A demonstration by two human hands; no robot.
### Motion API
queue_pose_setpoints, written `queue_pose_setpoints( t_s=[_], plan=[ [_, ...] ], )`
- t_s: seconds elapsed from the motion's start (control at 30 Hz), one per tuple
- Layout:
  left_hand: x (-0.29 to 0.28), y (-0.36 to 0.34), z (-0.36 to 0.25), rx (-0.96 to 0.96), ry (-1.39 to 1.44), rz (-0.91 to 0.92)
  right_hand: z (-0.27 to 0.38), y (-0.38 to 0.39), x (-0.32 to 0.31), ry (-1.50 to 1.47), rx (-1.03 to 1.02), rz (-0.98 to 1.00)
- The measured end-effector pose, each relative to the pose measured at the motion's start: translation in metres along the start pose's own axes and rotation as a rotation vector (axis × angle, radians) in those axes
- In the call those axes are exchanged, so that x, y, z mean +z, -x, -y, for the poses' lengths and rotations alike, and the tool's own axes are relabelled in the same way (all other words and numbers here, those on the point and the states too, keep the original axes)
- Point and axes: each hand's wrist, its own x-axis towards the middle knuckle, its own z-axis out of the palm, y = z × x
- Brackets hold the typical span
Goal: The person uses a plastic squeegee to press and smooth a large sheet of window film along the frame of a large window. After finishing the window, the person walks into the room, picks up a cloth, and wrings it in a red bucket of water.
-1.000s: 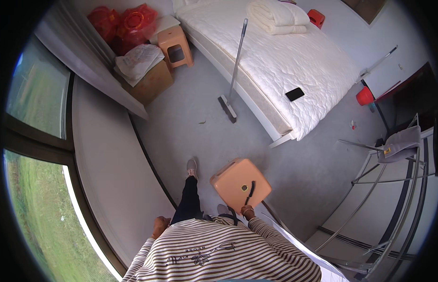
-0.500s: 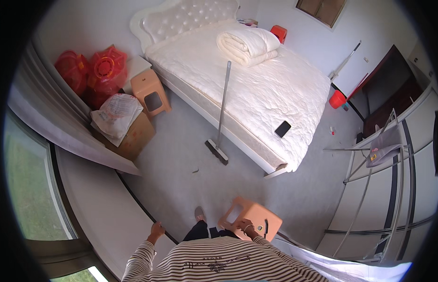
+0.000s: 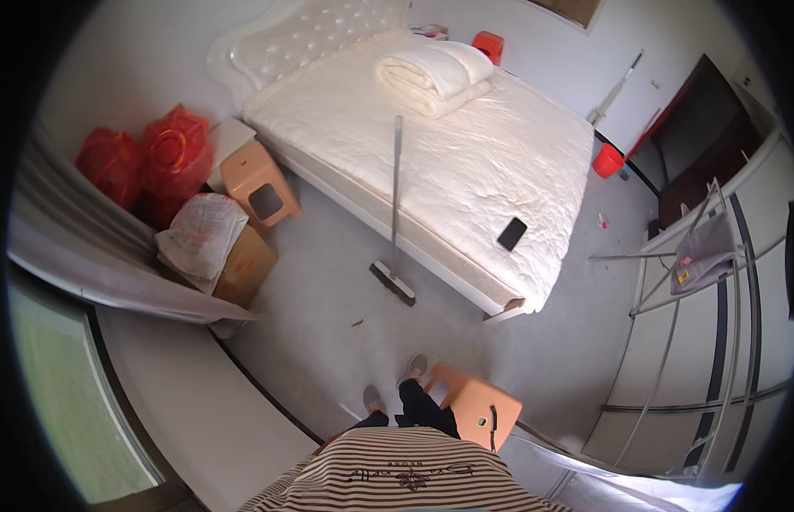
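Note:
Neither of my hands shows; the striped shirt (image 3: 397,478) covers the lower edge, with my legs and shoes below it. Right beside my legs stands an orange plastic stool (image 3: 475,399). A dark, narrow strip-like thing (image 3: 493,427) and a small round-ended item (image 3: 482,421) lie on its seat. Ahead, a broom (image 3: 395,196) with a grey handle leans against the bed (image 3: 329,166), its dark-bristled head on the floor. A black phone (image 3: 512,234) lies on the white bedding near the bed's foot.
A folded quilt (image 3: 435,75) rests on the bed. At left are red plastic bags (image 3: 175,149), another orange stool (image 3: 259,183) and a cardboard box (image 3: 248,264) under a white bag (image 3: 205,230). A metal rack (image 3: 661,341) stands right, beyond it a red bucket (image 3: 608,160). Small debris (image 3: 357,322) lies on the floor.
Both hands have left the view; the right one was over the stool's seat. My right foot has come into sight beside the stool. The view has shifted slightly.

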Motion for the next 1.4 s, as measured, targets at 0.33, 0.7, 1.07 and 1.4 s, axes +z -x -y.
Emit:
queue_pose_setpoints(
  t_s=[0.33,0.7,1.07,1.4],
  plan=[
    [-0.100,-0.113,-0.186,0.242,0.132,0.346,0.044,-0.148,-0.117,0.488,-0.194,-0.098],
    [-0.075,-0.129,-0.462,0.374,0.175,0.441,0.052,-0.162,-0.156,-0.772,0.080,-0.580],
    [0.045,-0.241,-0.592,0.320,0.037,0.868,-0.017,-0.135,-0.238,-0.447,0.146,-0.287],
    [0.082,-0.166,-0.811,0.333,0.031,0.809,-0.108,-0.141,-0.363,-0.603,0.399,-0.554]
  ],
)
